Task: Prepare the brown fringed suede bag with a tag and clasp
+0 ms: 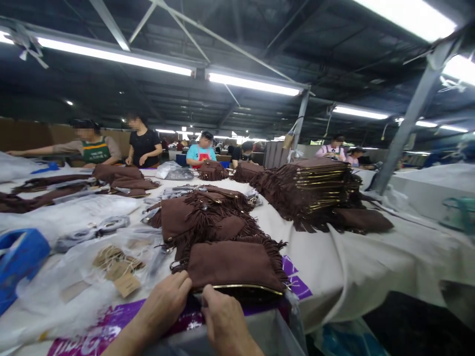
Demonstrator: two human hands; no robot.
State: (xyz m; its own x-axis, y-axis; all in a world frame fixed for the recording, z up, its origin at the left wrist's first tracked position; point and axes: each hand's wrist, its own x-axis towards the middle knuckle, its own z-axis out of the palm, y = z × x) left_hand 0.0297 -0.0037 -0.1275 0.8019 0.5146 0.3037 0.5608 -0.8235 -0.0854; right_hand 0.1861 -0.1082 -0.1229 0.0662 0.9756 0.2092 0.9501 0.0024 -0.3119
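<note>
A dark brown fringed bag (233, 264) lies flat at the table's near edge, its gold zipper (245, 287) facing me and parted along the right. My left hand (168, 299) has its fingers closed at the bag's near left corner. Beside it, my right hand (222, 316) pinches the zipper edge just right of that corner; its fingertips are partly hidden. Behind this bag, more brown fringed bags (178, 217) lie heaped. Purple printed plastic (122, 319) is spread beneath my hands.
A tall stack of brown fringed bags (322, 183) stands at the right. Cardboard tags (126, 283) with strings lie on clear plastic at the left, near a blue object (22, 262). White cloth (356, 267) drapes over the table edge. Several people work beyond the table.
</note>
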